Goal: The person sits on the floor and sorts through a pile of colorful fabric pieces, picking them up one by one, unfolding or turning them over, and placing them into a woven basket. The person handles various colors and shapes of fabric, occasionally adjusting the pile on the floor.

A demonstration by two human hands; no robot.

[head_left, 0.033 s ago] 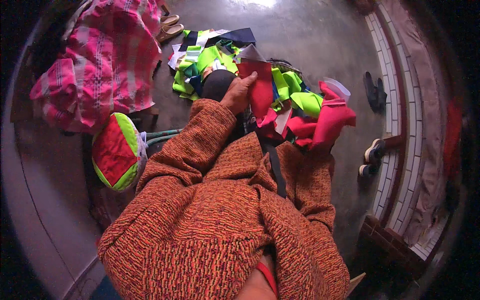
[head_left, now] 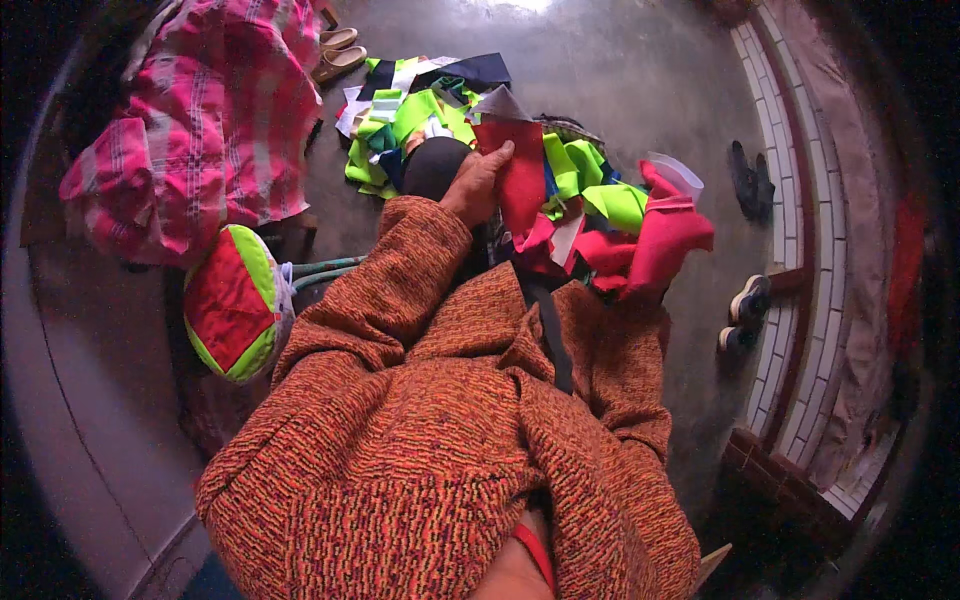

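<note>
Head view: red cloth (head_left: 522,175) under left hand (head_left: 478,185).

Fabric scrap pile (head_left: 470,110) is sitting at upper centre of the frame, with the left hand (head_left: 478,185) lying on its lower edge. Folded cloth bundle (head_left: 665,235) is lying right of the hand. Plaid garment (head_left: 200,120) is occupying upper left, round cushion (head_left: 235,300) just below it. Sandals (head_left: 338,52) are resting above the pile's left edge (shoes (head_left: 745,305) sitting at far right).
</note>
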